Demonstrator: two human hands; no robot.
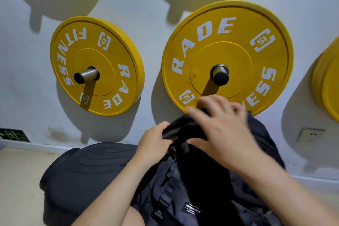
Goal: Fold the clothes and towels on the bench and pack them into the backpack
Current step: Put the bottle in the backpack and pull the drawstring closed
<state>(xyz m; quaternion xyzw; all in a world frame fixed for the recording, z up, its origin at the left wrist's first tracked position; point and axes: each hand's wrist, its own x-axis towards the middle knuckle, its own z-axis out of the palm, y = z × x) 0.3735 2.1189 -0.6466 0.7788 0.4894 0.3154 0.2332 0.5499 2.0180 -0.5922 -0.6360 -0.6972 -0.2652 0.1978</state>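
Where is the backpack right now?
Head view, lower centre-right: the backpack sits right of the bench pad, below the larger yellow plate, under the left hand and right hand holding a dark cloth.

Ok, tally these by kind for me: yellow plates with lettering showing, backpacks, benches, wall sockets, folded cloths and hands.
Lettered yellow plates: 2, left plate, right plate
Backpack: 1
Bench: 1
Wall socket: 1
Folded cloth: 1
Hands: 2, left hand, right hand, both holding the cloth
Total: 8
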